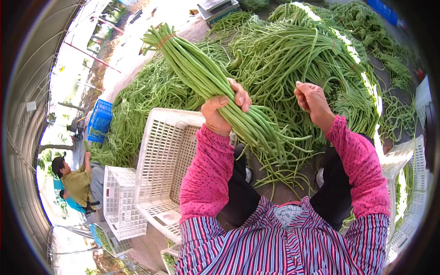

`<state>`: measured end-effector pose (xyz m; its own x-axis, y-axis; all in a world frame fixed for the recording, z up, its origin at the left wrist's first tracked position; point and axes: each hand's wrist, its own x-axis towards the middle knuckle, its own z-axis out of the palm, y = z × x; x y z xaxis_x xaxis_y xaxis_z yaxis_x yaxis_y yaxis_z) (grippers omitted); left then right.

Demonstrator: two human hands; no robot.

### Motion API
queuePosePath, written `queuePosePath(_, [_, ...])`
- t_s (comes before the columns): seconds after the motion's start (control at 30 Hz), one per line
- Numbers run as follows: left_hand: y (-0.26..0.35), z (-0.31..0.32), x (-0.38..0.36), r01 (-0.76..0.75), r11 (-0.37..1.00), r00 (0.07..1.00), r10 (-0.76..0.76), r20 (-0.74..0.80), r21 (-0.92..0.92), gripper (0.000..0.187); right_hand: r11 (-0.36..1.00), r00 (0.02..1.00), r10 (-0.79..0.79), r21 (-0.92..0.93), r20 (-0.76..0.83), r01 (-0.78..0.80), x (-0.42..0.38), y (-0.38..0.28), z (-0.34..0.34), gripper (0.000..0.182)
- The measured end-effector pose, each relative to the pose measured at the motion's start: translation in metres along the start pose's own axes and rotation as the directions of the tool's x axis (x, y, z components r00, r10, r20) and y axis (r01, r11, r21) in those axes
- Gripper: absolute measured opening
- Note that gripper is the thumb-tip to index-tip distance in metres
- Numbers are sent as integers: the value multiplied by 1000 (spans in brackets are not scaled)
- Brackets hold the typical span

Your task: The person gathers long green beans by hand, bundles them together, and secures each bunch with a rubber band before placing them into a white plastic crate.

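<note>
A thick bundle of long green beans [192,68] slants across the middle of the view, with a reddish band round its upper left end. My left hand [224,105] is wrapped round the lower half of the bundle, and loose bean ends fan out below it. To the right, my right hand [312,101] is apart from the bundle, its thumb and fingertips pinched together in front of the bean pile [284,55]. Whether anything small is between those fingertips cannot be made out.
A white slatted crate [156,156] stands left of my left arm, beside another white crate [120,197]. A blue crate [100,120] is farther left, near a seated person [78,183]. More white crates [408,183] are at right. A scale [215,8] stands at top.
</note>
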<state>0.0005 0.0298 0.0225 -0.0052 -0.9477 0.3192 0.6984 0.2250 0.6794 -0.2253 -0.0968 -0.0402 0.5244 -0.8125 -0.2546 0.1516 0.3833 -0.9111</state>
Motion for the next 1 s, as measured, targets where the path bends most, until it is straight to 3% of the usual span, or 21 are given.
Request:
queuePosePath(0.17, [19,19,-7,-25,978,989,55,-138,206,34,979,995,-89,-187,-45,79,2,9,-3,35])
queuePosePath(0.27, [54,34,-17,-101,876,961,208,-181,471,33,971,997,-73,-229,-28,64,2,13,-6,34])
queuePosePath(0.37, [121,47,-32,-231,815,943,322,-83,531,28,948,996,-84,-306,35,91,10,24,-10,32])
queuePosePath(0.47, [204,60,-67,-226,802,956,293,-34,554,27,912,995,-82,-398,60,99,11,30,-7,31])
queuePosePath(0.63, [299,92,-160,-139,720,925,340,-171,680,27,858,990,-45,-503,136,108,11,44,-8,31])
queuePosePath(0.77, [336,91,-250,15,619,850,406,-336,786,30,790,994,22,-611,107,48,13,59,-21,32])
queuePosePath(0.83, [331,83,-284,289,383,705,535,-465,878,32,757,994,30,-652,109,49,11,67,-27,33])
queuePosePath(0.87, [320,79,-297,397,298,619,611,-493,868,32,733,995,50,-680,81,19,10,70,-30,33])
queuePosePath(0.9, [310,71,-308,404,314,604,614,-508,859,32,707,996,72,-707,53,-13,11,74,-35,34])
queuePosePath(0.97, [288,38,-333,701,151,487,614,-622,697,31,665,993,113,-745,31,-52,17,84,-54,34])
queuePosePath(1.0, [276,13,-342,772,152,455,546,-704,617,33,635,990,138,-768,3,-86,18,90,-61,34])
